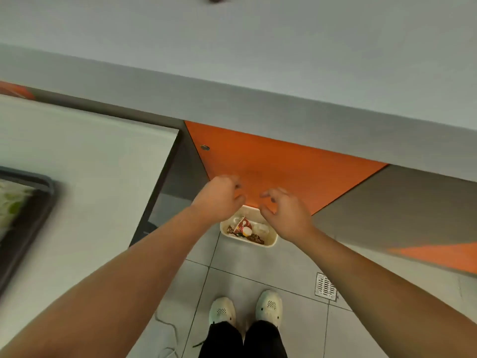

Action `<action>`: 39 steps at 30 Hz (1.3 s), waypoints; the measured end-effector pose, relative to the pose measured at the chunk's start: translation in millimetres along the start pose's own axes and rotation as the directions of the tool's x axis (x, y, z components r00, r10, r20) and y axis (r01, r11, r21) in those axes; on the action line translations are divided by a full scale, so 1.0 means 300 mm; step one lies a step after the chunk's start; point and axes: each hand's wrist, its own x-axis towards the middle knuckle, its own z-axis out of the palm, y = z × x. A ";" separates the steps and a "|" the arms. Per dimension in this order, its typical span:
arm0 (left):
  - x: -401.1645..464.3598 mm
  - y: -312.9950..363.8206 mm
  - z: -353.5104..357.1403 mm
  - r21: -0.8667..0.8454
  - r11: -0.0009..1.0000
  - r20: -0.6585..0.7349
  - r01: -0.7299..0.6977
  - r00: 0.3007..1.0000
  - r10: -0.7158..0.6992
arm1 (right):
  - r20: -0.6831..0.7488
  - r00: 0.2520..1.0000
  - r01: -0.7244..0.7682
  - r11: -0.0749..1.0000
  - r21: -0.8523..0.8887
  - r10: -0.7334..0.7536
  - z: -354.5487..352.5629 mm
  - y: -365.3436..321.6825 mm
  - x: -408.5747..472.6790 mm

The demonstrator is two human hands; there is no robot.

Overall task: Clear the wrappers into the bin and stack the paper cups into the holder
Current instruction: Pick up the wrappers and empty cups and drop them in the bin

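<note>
Both hands — left hand (219, 200), right hand (284, 215) — loosely curled fingers empty above the bin (268, 242), beside the table (103, 164).

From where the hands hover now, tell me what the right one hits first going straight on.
Probably the orange panel ahead of the right hand; the bin lies below, not ahead. Depth is unclear.

Grey counter ledge (258, 60) runs across the top, orange panel (271, 171) beneath it. White desk (90, 164) on the left carries a dark tray (23, 228). Floor drain (325, 287) sits right of white shoes (245, 308).
</note>
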 end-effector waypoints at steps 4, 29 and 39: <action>-0.096 0.126 -0.191 -0.030 0.999 -0.064 -0.043 0.997 0.041 | -0.045 0.997 0.072 0.996 0.047 -0.070 -0.189 -0.135 -0.062; 0.292 0.173 -0.960 -0.206 0.979 -0.489 -0.014 0.868 -0.090 | -0.452 0.887 0.176 0.974 0.141 -0.095 -0.731 -0.716 0.599; 0.627 0.166 -1.082 -0.357 0.931 -0.455 0.069 0.858 -0.238 | -0.439 0.898 0.009 0.997 0.075 0.025 -0.812 -0.816 1.045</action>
